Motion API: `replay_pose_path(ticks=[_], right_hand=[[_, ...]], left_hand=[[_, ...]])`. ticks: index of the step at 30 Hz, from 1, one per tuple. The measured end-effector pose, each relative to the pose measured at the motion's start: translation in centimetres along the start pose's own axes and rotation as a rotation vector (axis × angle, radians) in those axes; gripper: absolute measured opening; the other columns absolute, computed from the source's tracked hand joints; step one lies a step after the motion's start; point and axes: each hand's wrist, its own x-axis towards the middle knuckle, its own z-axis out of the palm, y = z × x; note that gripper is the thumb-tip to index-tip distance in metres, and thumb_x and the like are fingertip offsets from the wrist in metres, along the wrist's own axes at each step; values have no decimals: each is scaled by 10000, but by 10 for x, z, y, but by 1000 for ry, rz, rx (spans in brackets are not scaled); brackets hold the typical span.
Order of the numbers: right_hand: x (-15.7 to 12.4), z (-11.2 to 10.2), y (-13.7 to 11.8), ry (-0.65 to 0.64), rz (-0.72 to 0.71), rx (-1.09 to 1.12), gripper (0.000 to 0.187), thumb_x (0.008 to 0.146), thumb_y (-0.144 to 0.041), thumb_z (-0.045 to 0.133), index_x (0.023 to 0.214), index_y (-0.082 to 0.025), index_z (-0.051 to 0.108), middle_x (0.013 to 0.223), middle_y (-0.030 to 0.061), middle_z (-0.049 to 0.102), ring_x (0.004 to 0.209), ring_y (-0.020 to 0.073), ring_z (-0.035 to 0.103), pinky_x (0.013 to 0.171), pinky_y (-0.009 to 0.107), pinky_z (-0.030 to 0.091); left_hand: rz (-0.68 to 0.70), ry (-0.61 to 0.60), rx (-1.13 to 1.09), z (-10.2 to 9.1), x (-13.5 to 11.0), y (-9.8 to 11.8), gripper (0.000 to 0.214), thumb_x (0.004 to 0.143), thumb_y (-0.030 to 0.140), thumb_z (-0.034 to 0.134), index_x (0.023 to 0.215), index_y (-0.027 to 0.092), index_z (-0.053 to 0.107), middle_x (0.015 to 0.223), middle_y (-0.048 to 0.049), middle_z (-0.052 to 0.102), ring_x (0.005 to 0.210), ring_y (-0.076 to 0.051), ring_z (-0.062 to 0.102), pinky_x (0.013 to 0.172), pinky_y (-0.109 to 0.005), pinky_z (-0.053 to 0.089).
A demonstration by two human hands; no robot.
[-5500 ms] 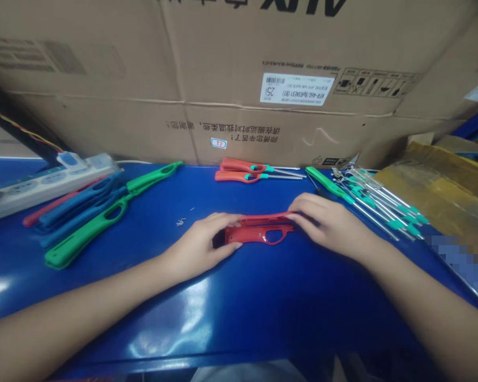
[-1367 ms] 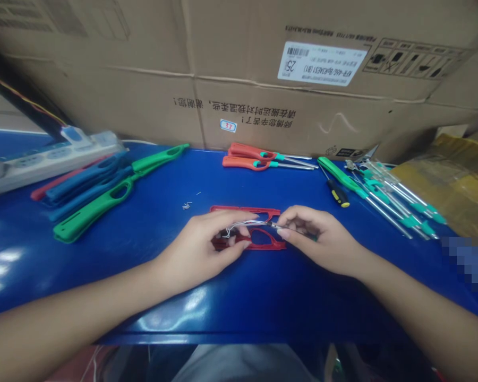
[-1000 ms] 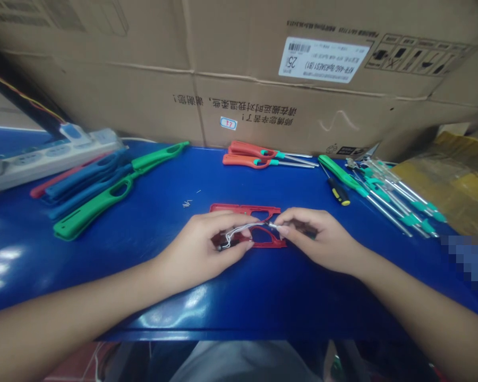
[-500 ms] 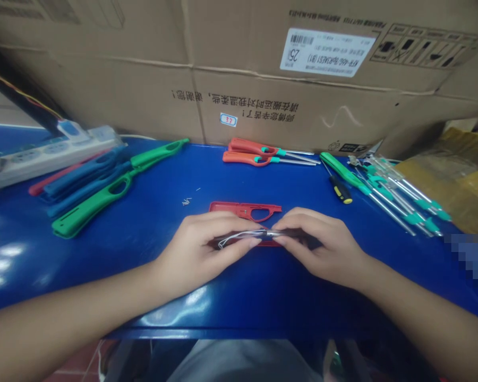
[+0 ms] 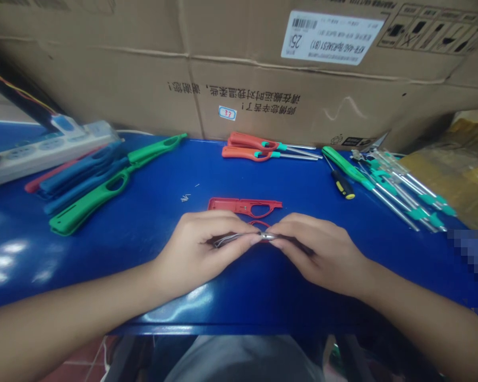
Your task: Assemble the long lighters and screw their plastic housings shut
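Note:
My left hand (image 5: 207, 244) and my right hand (image 5: 322, 249) meet at the middle of the table, thumbs and fingers pinched on a thin metal tube (image 5: 267, 235). Only a short shiny piece of it shows between the fingertips. Thin pale wires (image 5: 228, 240) run from it along my left fingers, partly behind the thumb. Just beyond the hands lies a red lighter shell half (image 5: 228, 203), its inside facing up. Another red piece with a curved loop (image 5: 262, 223) is mostly hidden beneath the hands.
Green shell pieces (image 5: 90, 204) and blue ones (image 5: 79, 172) lie left by a power strip (image 5: 50, 148). Orange lighters (image 5: 247, 153), a screwdriver (image 5: 341, 184) and several metal tubes (image 5: 410, 196) lie beyond. Small screws (image 5: 185, 198) are scattered left of centre. A cardboard box (image 5: 143, 101) stands behind.
The fingertips have shifted along the tube, and its shiny end now shows between them. The wires sit further behind my left thumb. More of the red loop shows. The view has tilted slightly.

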Motion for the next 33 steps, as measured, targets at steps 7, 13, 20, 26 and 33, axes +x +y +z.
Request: replay_pose_path(ticks=[7,13,20,26,33], right_hand=[[1,0,-5,43,4,25,136,1027,-170,570,1110,-215,668,990,35,767,887,139,715,815,242,565],[1,-2,-4,56,-44,33,140,1022,-152,574,1112,-182,677,985,41,767,891,130,711,824,221,560],[0,-2,-2,14,-33,50,154,1028,-146,557,1103,-139,691,970,42,748,874,108,686,812,187,527],[0,-3,1,19,-48,28,150,1022,-153,579,1123,-140,689,993,35,751,915,98,691,853,174,520],[-2,-4,2,72,-65,-115,125,1007,-207,628,1100,-161,698,992,28,766,942,122,711,875,208,526]], left_hand=[[-41,20,-7,0,1,4,88,928,170,711,957,162,792,866,-11,804,651,-88,709,588,-160,544],[136,54,58,2,0,0,169,838,114,813,999,163,798,909,-19,817,814,-105,761,782,-139,592],[140,37,58,0,0,-2,129,844,93,807,970,122,810,906,-43,820,809,-98,765,831,-119,583],[148,26,59,-2,-1,-3,135,846,92,806,972,138,816,924,-30,827,832,-91,769,845,-105,579],[128,34,60,-2,-1,-2,148,843,98,811,976,163,819,915,-13,827,816,-93,771,828,-115,592]])
